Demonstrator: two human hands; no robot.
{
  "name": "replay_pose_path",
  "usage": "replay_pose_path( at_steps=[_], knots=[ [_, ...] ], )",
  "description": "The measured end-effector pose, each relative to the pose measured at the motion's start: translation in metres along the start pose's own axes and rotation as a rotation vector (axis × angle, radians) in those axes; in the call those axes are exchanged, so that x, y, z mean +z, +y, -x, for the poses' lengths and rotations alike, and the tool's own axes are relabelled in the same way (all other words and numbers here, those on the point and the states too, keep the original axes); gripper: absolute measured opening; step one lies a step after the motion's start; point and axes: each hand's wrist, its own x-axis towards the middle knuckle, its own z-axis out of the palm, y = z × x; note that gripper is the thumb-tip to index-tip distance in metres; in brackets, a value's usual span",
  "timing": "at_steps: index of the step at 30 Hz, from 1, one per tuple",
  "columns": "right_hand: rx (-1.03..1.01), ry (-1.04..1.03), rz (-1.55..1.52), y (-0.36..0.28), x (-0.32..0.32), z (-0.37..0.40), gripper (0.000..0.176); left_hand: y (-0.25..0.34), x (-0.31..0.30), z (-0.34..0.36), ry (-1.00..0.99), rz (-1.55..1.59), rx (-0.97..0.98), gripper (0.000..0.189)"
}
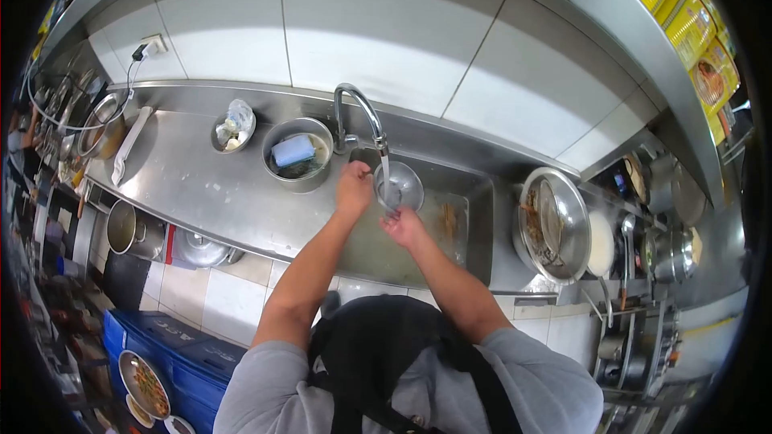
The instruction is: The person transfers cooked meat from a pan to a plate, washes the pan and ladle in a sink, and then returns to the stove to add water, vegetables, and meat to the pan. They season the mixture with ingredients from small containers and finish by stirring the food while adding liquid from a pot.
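A small metal bowl (410, 183) is held over the sink under a running stream of water (386, 170). The water falls from the curved chrome faucet (359, 96) into the bowl. At the bowl's left rim, the fingers of my left hand (354, 187) are closed on its edge. My right hand (404, 227) grips the near rim from below, its fingers partly hidden. Beneath both hands lies the metal sink (480, 229), with cloudy water in it and a brownish item (449, 219) at its right side.
Left of the faucet stands a pot (303, 183) holding a blue sponge (293, 150). Farther left are a small bowl (217, 141) with crumpled plastic and a whitish cloth (131, 149). A large metal basin (581, 235) with a strainer sits right of the sink.
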Motion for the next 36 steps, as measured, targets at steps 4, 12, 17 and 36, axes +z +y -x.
replay_pose_path(
  at_steps=[4,12,17,36],
  knots=[
    [0.186,-0.259,-0.013,0.01,0.002,-0.006,0.021,-0.005,0.012,0.033,-0.062,0.078,-0.218,0.038],
    [-0.679,-0.053,1.899,-0.068,0.019,0.014,0.026,0.038,-0.034,-0.009,-0.761,-0.646,0.244,0.029],
    [-0.939,-0.195,2.251,-0.078,0.08,0.047,0.023,0.034,-0.018,-0.023,-0.67,-0.668,0.339,0.021],
    [-1.265,0.266,2.003,-0.046,0.037,0.16,0.016,-0.074,0.018,-0.058,-0.346,1.191,-0.913,0.019]
  ],
)
